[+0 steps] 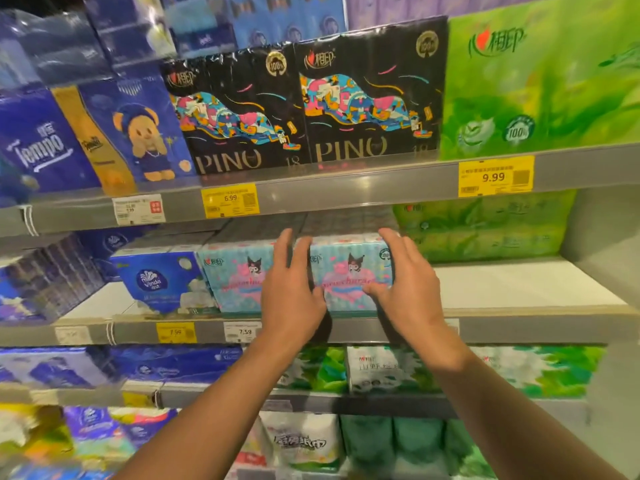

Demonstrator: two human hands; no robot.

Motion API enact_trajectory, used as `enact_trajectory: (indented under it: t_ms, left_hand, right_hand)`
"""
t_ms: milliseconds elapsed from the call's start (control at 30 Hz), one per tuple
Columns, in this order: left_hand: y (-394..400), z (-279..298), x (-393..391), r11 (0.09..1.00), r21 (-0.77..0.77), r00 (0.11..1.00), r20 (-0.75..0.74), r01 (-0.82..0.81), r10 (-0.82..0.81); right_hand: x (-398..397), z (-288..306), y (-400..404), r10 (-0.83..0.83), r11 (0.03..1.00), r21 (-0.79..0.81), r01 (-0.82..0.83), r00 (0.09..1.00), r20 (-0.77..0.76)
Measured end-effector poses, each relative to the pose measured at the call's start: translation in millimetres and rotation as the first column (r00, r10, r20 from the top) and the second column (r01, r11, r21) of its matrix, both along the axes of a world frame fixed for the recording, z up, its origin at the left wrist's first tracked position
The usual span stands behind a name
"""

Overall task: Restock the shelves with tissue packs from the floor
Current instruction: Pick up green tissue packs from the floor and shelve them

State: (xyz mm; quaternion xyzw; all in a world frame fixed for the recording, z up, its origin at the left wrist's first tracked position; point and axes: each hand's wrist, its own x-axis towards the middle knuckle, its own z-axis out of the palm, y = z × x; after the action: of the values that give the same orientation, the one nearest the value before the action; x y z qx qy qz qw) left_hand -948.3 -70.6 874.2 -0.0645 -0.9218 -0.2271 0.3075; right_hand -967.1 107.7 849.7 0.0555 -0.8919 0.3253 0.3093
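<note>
Nearest you, your two forearms rise from the bottom of the frame and meet at the middle shelf (519,329). Your left hand (292,299) and right hand (407,289) sit at either end of one pale-blue pack (346,271) at centre frame, fingers straight and spread. The left fingers lie up the pack's left front edge, over the seam with its twin (235,275); the right fingers reach along its right top corner, with the thumb low on the front face. Neither hand curls round the pack: both look flat against it, pressing rather than gripping.

The pack stands on the shelf just behind the lip, its long side running left to right across the frame, front face toward you. It lies straight ahead of both palms, so the coming move looks like a push backward or a squaring-up, with both hands about equally near.

To its left the twin touches it, then a blue Vinda pack (162,282). To its right the shelf board is bare, with green packs (485,226) stacked deeper in at right of centre. Nothing blocks a slide rightward; leftward the twin stops it.

Farther up, the shelf above holds two black PINO packs (304,105), a green pack (540,81) at upper right and blue Tempo packs (41,143) at upper left. That upper shelf's edge hangs close over your fingertips, so you have little room to lift.
</note>
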Motion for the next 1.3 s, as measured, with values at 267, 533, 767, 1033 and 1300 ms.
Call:
enact_trajectory:
  t_ms: [267, 533, 767, 1033, 1300]
  left_hand:
    - [8.9, 1.0, 35.7, 0.976, -0.043, 0.977, 0.031, 0.214, -0.212]
    - [42.5, -43.0, 148.4, 0.823, -0.07, 0.755, 0.447, 0.564, -0.48]
    - [101.7, -123.8, 339.1, 0.488, 0.072, 0.304, 0.701, 0.87, -0.646]
    - [164.3, -187.9, 559.2, 0.038, 0.09, -0.054, 0.829, 0.995, -0.556]
    - [260.2, -228.6, 757.9, -0.117, 0.154, -0.19, 0.88, 0.981, -0.435]
  right_hand:
    - [65.4, 5.7, 2.6, -0.017, 1.0, 0.02, 0.014, 0.986, 0.167]
    - [256.1, -71.8, 17.0, -0.284, 0.936, -0.094, 0.34, 0.884, 0.372]
    - [506.3, -144.2, 12.9, -0.51, 0.717, -0.108, 0.689, 0.623, 0.593]
    - [755.3, -202.4, 22.2, -0.581, 0.341, -0.124, 0.932, 0.313, 0.751]
    - [979.9, -241.4, 70.0, -0.499, 0.075, -0.123, 0.99, 0.144, 0.855]
